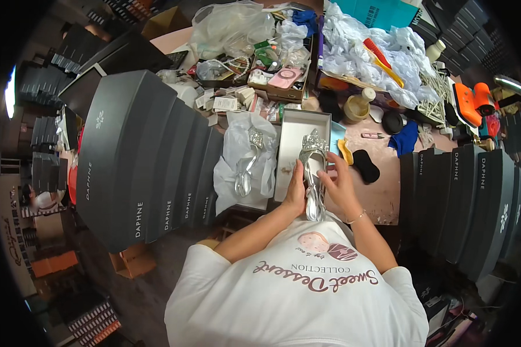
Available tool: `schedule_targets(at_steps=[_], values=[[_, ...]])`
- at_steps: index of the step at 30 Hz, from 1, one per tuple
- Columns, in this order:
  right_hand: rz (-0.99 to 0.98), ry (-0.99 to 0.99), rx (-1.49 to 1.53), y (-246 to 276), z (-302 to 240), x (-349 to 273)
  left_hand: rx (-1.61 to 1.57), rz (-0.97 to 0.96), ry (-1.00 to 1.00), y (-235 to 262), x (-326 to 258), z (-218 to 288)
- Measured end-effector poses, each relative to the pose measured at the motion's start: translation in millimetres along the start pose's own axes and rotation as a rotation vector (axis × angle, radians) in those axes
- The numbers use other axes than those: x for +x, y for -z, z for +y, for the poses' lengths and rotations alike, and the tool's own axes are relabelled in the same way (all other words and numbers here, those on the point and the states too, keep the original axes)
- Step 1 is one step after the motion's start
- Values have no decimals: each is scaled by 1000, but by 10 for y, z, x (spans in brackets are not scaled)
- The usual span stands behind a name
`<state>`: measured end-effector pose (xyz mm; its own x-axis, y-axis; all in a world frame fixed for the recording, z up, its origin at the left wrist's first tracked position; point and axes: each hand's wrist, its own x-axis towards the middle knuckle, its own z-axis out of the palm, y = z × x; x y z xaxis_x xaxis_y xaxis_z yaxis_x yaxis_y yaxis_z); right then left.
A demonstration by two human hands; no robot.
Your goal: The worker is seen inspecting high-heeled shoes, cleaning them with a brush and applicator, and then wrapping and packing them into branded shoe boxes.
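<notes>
Between my two hands is a silver dress shoe (313, 199), its glittering ornamented end pointing away from me. My left hand (296, 186) lies along its left side, fingers pointing away. On the opposite side, my right hand (340, 184) curls its fingers and thumb against the shoe's edge. The shoe is over a grey shoebox part (291, 128) with a pale inside. Just left of that, a matching silver shoe (244, 180) rests on crumpled white tissue paper (226, 168), which lines another box part.
Stacked dark grey shoeboxes stand at left (121, 168) and right (446, 214). Behind my hands are a cluttered carton (279, 92), a bin of white plastic bags (353, 52) and a glue jar (357, 107). A black oval pad (365, 166) lies right of my right hand.
</notes>
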<state>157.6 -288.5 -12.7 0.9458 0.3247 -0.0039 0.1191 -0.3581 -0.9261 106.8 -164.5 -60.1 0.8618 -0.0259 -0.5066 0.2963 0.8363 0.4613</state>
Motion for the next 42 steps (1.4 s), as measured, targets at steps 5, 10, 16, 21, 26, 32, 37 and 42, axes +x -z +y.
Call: schedule_targets(at_steps=[5, 10, 16, 21, 26, 32, 37, 42], values=[[-301, -481, 481, -109, -296, -133, 983, -39, -337, 149, -15, 539], [-282, -294, 26, -337, 394, 226, 1477, 389, -287, 1054, -183, 1441], [-301, -72, -403, -614, 504, 202, 1695, 515, -198, 1341, -234, 1185], [-495, 260, -363, -776, -83, 787, 1397, 588, -240, 1346, -313, 1192], [-455, 920, -973, -1621, 233, 1055, 1090, 539, -346, 1245, -517, 1271], [-558, 691, -1071, -1318, -203, 1289, 1053, 597, -469, 1324, -643, 1098], [-545, 580, -911, -339, -332, 1290, 743, 277, -449, 1342, -392, 976], [-174, 408, -751, 570, -255, 991, 251, 32, -221, 1054, -597, 1316]])
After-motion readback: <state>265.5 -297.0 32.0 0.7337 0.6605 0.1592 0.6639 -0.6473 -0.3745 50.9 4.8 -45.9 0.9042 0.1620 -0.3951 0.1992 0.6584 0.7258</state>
